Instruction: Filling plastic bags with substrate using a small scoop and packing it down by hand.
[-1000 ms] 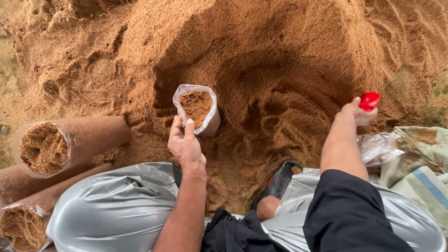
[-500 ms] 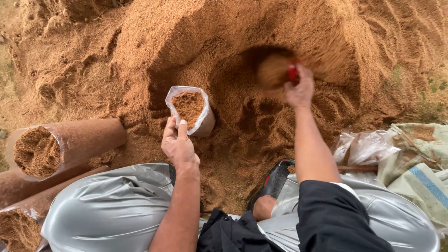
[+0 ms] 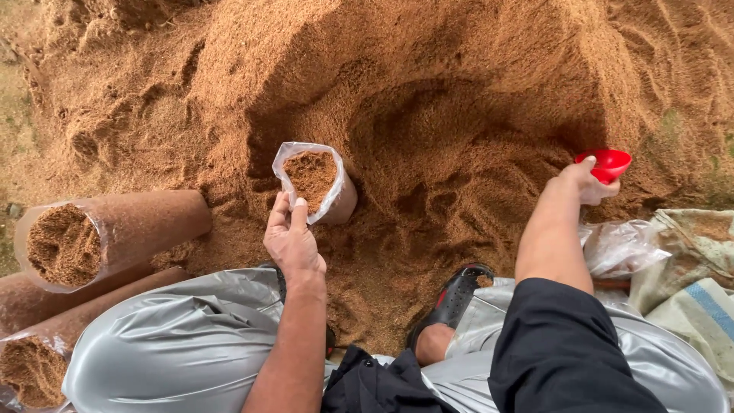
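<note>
My left hand [image 3: 290,239] grips the near rim of a clear plastic bag [image 3: 315,183] that stands upright in the brown sawdust pile [image 3: 428,99] and is filled with sawdust almost to its mouth. My right hand [image 3: 587,182] is out to the right, holding a small red scoop [image 3: 605,164] at the pile's right slope. The scoop looks empty.
Filled sawdust bags lie on their sides at left, one [image 3: 107,233] above two others [image 3: 46,344]. Empty plastic bags [image 3: 621,246] and a woven sack [image 3: 692,268] lie at right. Grey plastic [image 3: 176,344] covers my knees; my black sandal [image 3: 453,297] rests in the sawdust.
My right hand swung the red scoop from the hollow in the pile's middle back out to the right. The left hand kept hold of the bag's rim.
</note>
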